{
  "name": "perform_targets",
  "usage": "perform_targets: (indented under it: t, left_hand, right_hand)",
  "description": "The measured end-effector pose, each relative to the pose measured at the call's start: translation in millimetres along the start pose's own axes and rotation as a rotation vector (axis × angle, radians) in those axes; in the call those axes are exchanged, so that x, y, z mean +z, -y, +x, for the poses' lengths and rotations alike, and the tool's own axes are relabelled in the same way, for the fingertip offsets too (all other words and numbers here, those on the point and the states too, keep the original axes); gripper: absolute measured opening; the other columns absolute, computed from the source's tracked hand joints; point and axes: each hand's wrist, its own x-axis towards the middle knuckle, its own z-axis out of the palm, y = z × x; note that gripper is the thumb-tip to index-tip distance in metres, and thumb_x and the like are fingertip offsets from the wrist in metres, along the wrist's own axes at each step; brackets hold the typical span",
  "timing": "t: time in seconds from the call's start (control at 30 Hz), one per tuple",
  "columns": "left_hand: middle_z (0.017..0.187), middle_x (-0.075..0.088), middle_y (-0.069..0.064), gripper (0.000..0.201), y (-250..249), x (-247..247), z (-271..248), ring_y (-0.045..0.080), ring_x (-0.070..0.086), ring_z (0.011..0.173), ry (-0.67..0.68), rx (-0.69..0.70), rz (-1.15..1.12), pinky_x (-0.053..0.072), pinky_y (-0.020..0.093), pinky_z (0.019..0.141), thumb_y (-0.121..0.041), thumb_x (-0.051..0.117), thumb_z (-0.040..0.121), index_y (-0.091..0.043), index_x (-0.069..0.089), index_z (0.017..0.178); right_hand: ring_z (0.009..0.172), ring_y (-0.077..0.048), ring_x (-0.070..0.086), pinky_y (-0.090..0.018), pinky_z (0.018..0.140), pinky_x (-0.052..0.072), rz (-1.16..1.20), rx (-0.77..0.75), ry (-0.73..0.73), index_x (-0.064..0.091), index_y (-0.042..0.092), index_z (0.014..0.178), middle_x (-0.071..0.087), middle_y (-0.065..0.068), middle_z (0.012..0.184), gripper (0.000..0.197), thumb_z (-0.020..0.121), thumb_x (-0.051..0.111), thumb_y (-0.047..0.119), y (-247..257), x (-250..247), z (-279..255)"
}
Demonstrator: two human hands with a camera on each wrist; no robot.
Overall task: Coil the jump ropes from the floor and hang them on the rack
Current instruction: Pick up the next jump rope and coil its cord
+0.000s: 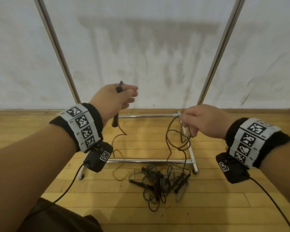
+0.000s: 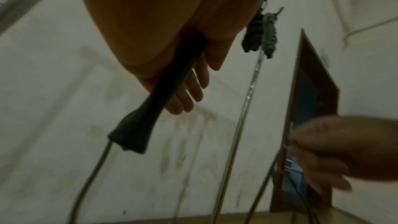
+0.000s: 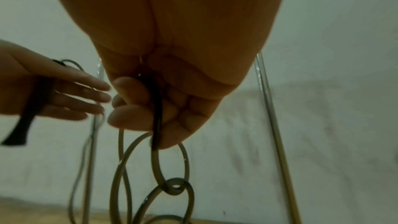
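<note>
From the head view, we hold our left hand [image 1: 115, 99] up in front of the rack [image 1: 147, 160], a black handle [image 1: 116, 120] trapped under the thumb while the fingers stay nearly straight. Our right hand [image 1: 202, 121] is closed, pinching several strands of the brown rope [image 1: 170, 141] above the rack's floor bars. The other jump ropes [image 1: 161, 180] lie tangled on the floor just in front of the rack.

From the left wrist, we see the handle [image 2: 150, 108] lying across the palm, its cord dropping from the flared end. Dark bundles [image 2: 260, 35] hang high on the rack, probably ropes already stowed.

From the right wrist, our fingers [image 3: 137, 108] curl round gathered loops [image 3: 170, 159], one twisted into a small kink.

To coil well, we should probably shake that kink out, keep each loop the same length, and lift this rope clear of the pile before adding turns.
</note>
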Motion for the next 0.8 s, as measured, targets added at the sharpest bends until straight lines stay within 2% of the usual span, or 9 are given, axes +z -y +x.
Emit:
perform_targets:
  t: [0.1,0.17,0.3,0.4,0.47,0.53,0.63,0.73,0.8]
  left_hand:
    - [0.122,0.076,-0.019,0.026,-5,22,-11,0.008,0.071,0.116,0.225,0.052,0.097,0.052,0.044,0.11,-0.036,0.061,0.101,-0.039,0.074,0.124]
    - [0.121,0.076,-0.018,0.028,-9,35,-18,0.01,0.07,0.118,0.333,0.076,0.177,0.051,0.047,0.11,-0.044,0.06,0.097,-0.045,0.075,0.121]
    - [0.102,0.08,-0.009,0.027,-15,52,-27,0.01,0.075,0.104,0.437,0.107,0.234,0.054,0.048,0.105,-0.049,0.06,0.093,-0.032,0.077,0.105]
    - [0.077,0.076,-0.009,0.026,-18,52,-26,0.015,0.078,0.089,0.348,0.124,0.193,0.056,0.053,0.101,-0.048,0.06,0.092,-0.026,0.074,0.092]
    - [0.069,0.068,-0.009,0.024,-22,51,-24,0.019,0.075,0.08,0.283,0.147,0.172,0.058,0.056,0.096,-0.045,0.059,0.095,-0.026,0.073,0.089]
    - [0.066,0.063,-0.006,0.023,-26,48,-20,0.021,0.067,0.071,0.19,0.16,0.14,0.06,0.051,0.088,-0.041,0.058,0.098,-0.027,0.072,0.086]
    - [0.062,0.056,-0.006,0.021,-32,41,-13,0.019,0.053,0.065,0.001,0.136,0.028,0.05,0.04,0.071,-0.036,0.058,0.096,-0.024,0.07,0.084]
    - [0.062,0.052,-0.005,0.022,-34,30,-8,0.018,0.047,0.064,-0.124,0.116,-0.025,0.044,0.039,0.069,-0.03,0.057,0.099,-0.022,0.068,0.083]
    - [0.064,0.049,-0.003,0.021,-35,23,-5,0.02,0.045,0.065,-0.199,0.099,-0.068,0.041,0.041,0.07,-0.026,0.056,0.1,-0.02,0.066,0.082]
  right_hand:
    - [0.057,-0.015,0.065,-0.03,0.066,0.052,0.076,-0.073,-0.038,0.068,0.024,0.079,0.067,0.0,0.057,0.037,0.105,0.046,0.039,24,-3,-2]
    - [0.051,-0.011,0.062,-0.029,0.06,0.052,0.133,-0.081,-0.058,0.068,0.025,0.078,0.06,0.002,0.052,0.036,0.104,0.048,0.039,37,-4,-4]
    - [0.046,-0.009,0.056,-0.04,0.059,0.052,0.206,-0.075,-0.101,0.07,0.023,0.078,0.053,0.004,0.05,0.036,0.103,0.049,0.039,51,-4,-6]
    - [0.049,-0.018,0.052,-0.048,0.054,0.05,0.25,-0.083,-0.112,0.069,0.023,0.079,0.049,0.003,0.052,0.034,0.103,0.05,0.037,54,-4,-8]
    - [0.05,-0.022,0.048,-0.05,0.055,0.049,0.271,-0.07,-0.115,0.069,0.022,0.082,0.047,0.0,0.055,0.033,0.104,0.049,0.038,52,-4,-8]
    - [0.052,-0.024,0.045,-0.045,0.057,0.044,0.292,-0.061,-0.111,0.067,0.017,0.085,0.046,0.0,0.056,0.034,0.104,0.049,0.038,46,-4,-7]
    - [0.056,-0.025,0.043,-0.043,0.061,0.041,0.26,-0.054,-0.109,0.065,0.015,0.084,0.046,-0.004,0.061,0.037,0.105,0.047,0.039,31,-5,-5]
    - [0.057,-0.025,0.043,-0.044,0.061,0.042,0.246,-0.054,-0.084,0.064,0.015,0.083,0.046,-0.005,0.062,0.041,0.105,0.044,0.043,14,-6,-6]
    - [0.054,-0.021,0.045,-0.044,0.06,0.044,0.186,-0.034,-0.07,0.064,0.018,0.083,0.047,0.002,0.057,0.04,0.105,0.043,0.043,3,-6,-5]
